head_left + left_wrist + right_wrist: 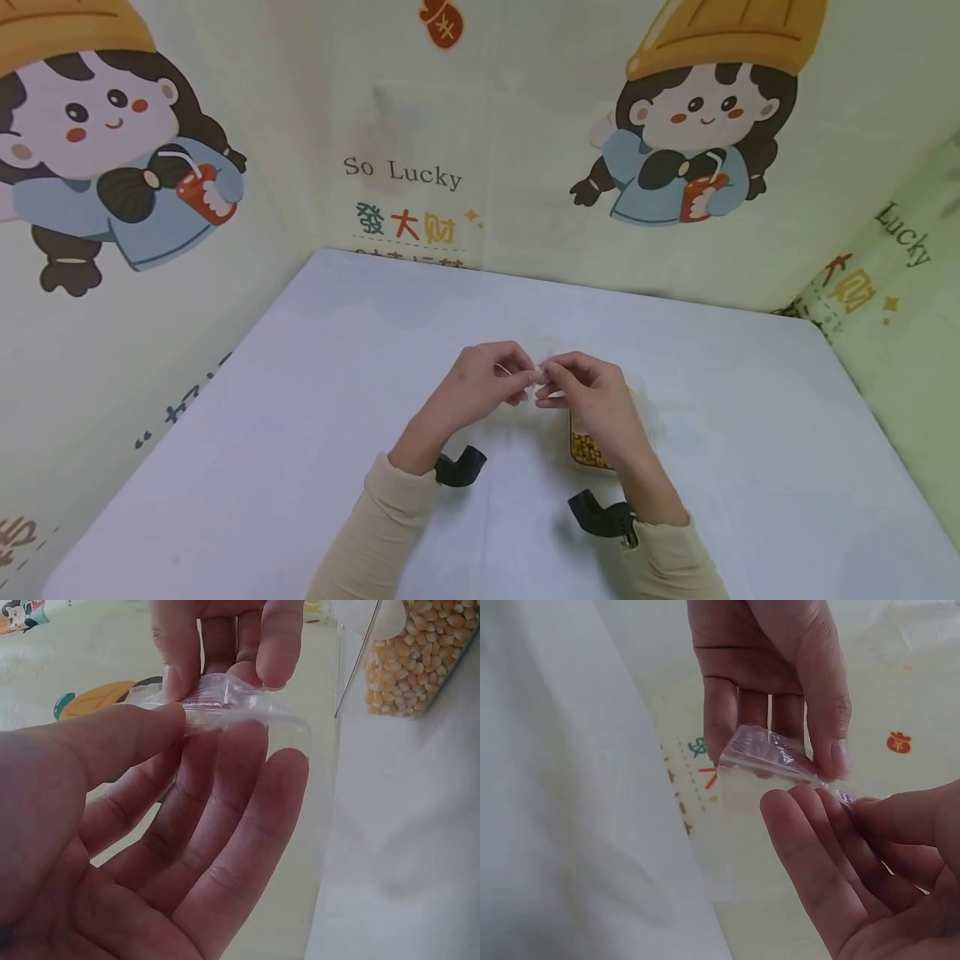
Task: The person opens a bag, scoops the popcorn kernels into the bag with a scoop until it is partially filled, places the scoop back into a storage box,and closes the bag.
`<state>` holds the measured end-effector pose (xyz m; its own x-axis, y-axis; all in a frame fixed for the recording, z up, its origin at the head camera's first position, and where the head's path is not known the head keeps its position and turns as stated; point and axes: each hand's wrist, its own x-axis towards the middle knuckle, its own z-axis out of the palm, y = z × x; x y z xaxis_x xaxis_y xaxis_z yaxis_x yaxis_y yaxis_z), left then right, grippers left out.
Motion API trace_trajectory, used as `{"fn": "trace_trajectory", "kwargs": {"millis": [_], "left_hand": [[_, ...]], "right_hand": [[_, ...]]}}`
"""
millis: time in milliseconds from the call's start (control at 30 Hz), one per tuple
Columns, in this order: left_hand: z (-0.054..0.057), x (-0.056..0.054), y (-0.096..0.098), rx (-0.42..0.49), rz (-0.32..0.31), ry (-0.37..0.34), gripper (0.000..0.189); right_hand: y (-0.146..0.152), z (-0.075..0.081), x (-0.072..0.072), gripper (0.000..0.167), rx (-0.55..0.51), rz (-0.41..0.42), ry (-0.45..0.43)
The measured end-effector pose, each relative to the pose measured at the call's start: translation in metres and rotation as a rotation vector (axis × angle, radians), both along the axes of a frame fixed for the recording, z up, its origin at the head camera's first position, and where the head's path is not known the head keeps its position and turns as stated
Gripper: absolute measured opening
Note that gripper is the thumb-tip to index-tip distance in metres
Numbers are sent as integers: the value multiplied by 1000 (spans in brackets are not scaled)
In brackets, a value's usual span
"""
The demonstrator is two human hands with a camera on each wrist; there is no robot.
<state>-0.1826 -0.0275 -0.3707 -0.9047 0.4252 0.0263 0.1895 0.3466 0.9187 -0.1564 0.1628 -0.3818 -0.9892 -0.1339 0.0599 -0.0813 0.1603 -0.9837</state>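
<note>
A clear plastic zip bag (742,761) is held up over the table between both hands. Its zip strip and crumpled top edge show in both wrist views, and its thin see-through body hangs below. My left hand (480,379) pinches the top edge between thumb and fingers. From the other side, my right hand (596,396) pinches the same edge with thumb and fingertips, close to the left one. In the left wrist view the bag's edge (225,701) runs across both sets of fingertips. From the head view most of the bag is hidden by the fingers.
Beneath and behind the right hand stands a clear rectangular container (572,442), partly covered by that hand. Corn kernels (420,660) lie in it, beside a whitish rounded thing (379,619). A white table (300,400) spreads around, with printed cloth walls (525,208) beyond its edges.
</note>
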Motion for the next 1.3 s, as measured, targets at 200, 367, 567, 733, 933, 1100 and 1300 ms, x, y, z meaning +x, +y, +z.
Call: {"fn": "trace_trajectory", "kwargs": {"millis": [200, 367, 567, 733, 933, 1100, 1300], "left_hand": [[0, 3, 6, -48, 48, 92, 10], [0, 6, 9, -75, 62, 232, 7], [5, 10, 14, -167, 87, 353, 8], [10, 12, 17, -236, 87, 394, 9], [12, 13, 13, -272, 65, 423, 8], [13, 12, 9, -216, 33, 367, 8], [13, 12, 6, -151, -2, 266, 9]], "right_hand": [[-1, -1, -1, 25, 22, -16, 2], [-1, 0, -1, 24, 41, -27, 5], [2, 1, -1, 24, 57, -40, 2], [5, 3, 0, 23, 94, -33, 27], [6, 5, 0, 22, 125, 24, 12], [8, 7, 1, 20, 149, 52, 0], [11, 7, 2, 18, 172, 95, 13]]}}
